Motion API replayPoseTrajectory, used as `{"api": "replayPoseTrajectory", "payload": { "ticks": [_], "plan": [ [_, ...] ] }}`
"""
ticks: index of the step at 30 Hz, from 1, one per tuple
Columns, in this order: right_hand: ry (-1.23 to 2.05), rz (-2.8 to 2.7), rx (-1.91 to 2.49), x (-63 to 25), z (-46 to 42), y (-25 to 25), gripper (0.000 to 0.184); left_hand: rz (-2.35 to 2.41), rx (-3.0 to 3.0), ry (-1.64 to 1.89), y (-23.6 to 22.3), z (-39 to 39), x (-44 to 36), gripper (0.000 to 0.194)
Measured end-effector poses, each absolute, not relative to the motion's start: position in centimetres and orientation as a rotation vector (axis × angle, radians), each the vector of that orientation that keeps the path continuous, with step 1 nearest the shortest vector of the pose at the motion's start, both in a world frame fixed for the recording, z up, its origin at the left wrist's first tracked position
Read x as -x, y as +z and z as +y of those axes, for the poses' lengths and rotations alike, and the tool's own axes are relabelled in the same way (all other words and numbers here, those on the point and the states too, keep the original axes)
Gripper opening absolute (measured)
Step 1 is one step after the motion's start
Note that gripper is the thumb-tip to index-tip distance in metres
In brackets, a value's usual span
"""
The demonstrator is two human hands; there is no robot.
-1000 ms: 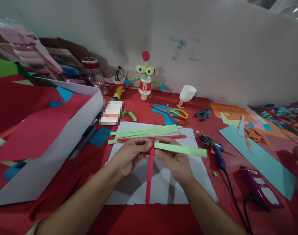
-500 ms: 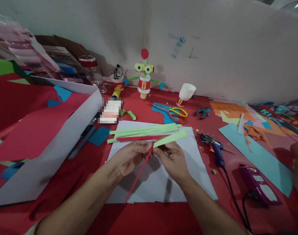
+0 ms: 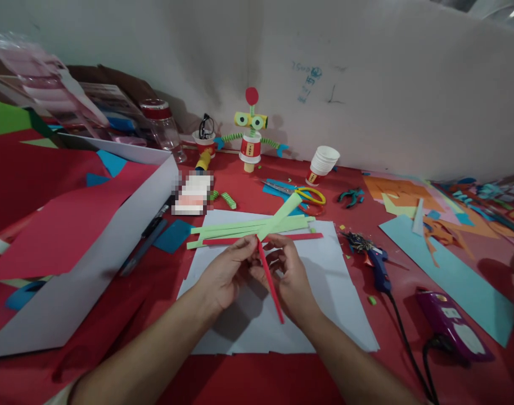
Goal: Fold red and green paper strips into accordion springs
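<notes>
Over the white paper sheets (image 3: 324, 298), my left hand (image 3: 223, 275) pinches the joined end of a red paper strip (image 3: 272, 284) and a light green paper strip (image 3: 281, 215). The green one points up and away to the right; the red one hangs toward me, slanting right. My right hand (image 3: 294, 281) is just right of that joint, fingers curled but apart, with the red strip passing in front of it. Behind the hands lie several loose green strips (image 3: 223, 229) and another red strip (image 3: 311, 236).
A paper-cup robot figure (image 3: 250, 149) stands near the wall, with stacked paper cups (image 3: 323, 162) to its right. Scissors (image 3: 303, 194), pliers (image 3: 350, 197) and a corded glue gun (image 3: 380, 270) lie right of centre. A white box (image 3: 126, 225) holds coloured paper at left.
The green strip has swung from pointing right to pointing further away. The red strip's free end has moved from lower left to lower right. My right hand's fingers have loosened from the joint.
</notes>
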State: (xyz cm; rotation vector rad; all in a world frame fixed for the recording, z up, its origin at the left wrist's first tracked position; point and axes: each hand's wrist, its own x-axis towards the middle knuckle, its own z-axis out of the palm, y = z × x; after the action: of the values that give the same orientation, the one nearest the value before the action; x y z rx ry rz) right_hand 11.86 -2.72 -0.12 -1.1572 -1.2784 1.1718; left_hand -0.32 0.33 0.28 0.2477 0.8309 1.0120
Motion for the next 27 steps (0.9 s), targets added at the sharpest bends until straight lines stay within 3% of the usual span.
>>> {"api": "replayPoseTrajectory", "payload": {
  "ticks": [7, 27],
  "plan": [
    [1.082, -1.075, 1.168, -12.2, -2.3, -0.1, 0.015, 0.765, -0.205, 0.949, 1.0, -0.2, -0.2, 0.011],
    [1.255, -1.098, 1.198, -13.4, -1.3, 0.3, 0.008, 0.859, -0.664, 1.088, 1.2, -0.2, 0.2, 0.015]
  ]
}}
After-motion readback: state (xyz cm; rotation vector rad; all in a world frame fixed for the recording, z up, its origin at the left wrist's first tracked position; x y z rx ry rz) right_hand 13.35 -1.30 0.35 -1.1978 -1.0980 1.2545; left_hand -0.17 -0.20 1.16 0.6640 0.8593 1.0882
